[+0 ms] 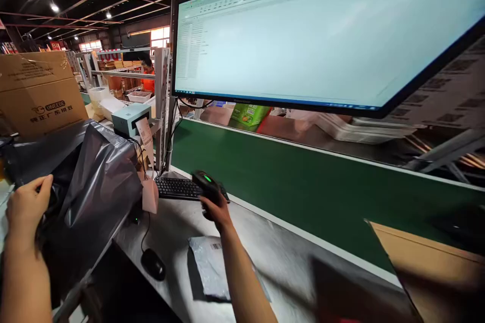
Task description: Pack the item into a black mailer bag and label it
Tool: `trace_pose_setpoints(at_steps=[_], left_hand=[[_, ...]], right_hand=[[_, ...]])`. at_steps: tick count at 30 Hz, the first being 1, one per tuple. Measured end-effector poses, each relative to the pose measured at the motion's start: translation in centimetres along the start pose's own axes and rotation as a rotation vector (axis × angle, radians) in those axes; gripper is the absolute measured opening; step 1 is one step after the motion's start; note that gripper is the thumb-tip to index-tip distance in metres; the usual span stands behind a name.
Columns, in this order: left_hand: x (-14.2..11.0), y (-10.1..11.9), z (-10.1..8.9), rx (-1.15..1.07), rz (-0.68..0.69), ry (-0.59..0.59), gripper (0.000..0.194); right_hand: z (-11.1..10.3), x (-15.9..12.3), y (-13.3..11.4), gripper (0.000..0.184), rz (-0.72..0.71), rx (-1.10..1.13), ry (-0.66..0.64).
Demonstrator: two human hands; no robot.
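My right hand [216, 209] is wrapped round a black handheld barcode scanner [205, 184], which shows a green light on top. The scanner is held above the metal table, in front of the keyboard [176, 187]. Below my right forearm lies a pale plastic mailing bag [208, 265] with a small barcode label, partly hidden by the arm. At the far left my left hand [27, 207] is closed on the edge of a dark grey plastic bag [108, 176], whose shiny film spreads to the right of it.
A large monitor [303, 45] hangs above a green conveyor belt [288, 161]. A black mouse [153, 264] lies at the table's front edge. A label printer [131, 117] with a paper strip stands at left, near a large carton [41, 93]. Cardboard [435, 252] juts in at right.
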State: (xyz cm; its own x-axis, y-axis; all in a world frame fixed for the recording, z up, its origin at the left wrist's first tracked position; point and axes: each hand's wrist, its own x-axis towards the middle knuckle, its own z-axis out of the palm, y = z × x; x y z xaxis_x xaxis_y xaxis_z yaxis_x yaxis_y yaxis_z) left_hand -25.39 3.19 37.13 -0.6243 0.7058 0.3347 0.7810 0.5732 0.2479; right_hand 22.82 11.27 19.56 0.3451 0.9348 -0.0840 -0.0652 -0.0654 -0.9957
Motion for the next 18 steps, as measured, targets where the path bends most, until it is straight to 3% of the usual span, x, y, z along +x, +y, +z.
trace_pose_setpoints(at_steps=[2, 4, 6, 9, 13, 15, 18], left_hand=[[0.1, 0.0, 0.0, -0.012, -0.003, 0.001, 0.053], [0.1, 0.0, 0.0, -0.040, 0.001, 0.002, 0.052], [0.1, 0.0, 0.1, -0.069, 0.012, 0.003, 0.050], [0.0, 0.1, 0.2, -0.098, 0.015, -0.005, 0.050], [-0.1, 0.1, 0.1, -0.103, -0.032, -0.027, 0.053], [-0.2, 0.0, -0.1, -0.107, -0.023, -0.048, 0.057], [-0.3, -0.1, 0.0, -0.117, -0.017, -0.069, 0.061]], right_hand=[[4.9, 1.9, -4.0, 0.043, -0.195, -0.054, -0.148], [8.4, 3.1, -6.5, 0.036, -0.320, -0.098, -0.224], [10.6, 3.9, -7.6, 0.033, -0.349, -0.123, -0.267], [11.9, 4.6, -8.0, 0.033, -0.330, -0.150, -0.285], [10.2, 4.7, -7.7, 0.039, -0.326, -0.156, -0.255], [7.4, 3.8, -6.8, 0.046, -0.338, -0.121, -0.205], [1.3, 1.5, -4.2, 0.055, -0.296, -0.039, -0.035]])
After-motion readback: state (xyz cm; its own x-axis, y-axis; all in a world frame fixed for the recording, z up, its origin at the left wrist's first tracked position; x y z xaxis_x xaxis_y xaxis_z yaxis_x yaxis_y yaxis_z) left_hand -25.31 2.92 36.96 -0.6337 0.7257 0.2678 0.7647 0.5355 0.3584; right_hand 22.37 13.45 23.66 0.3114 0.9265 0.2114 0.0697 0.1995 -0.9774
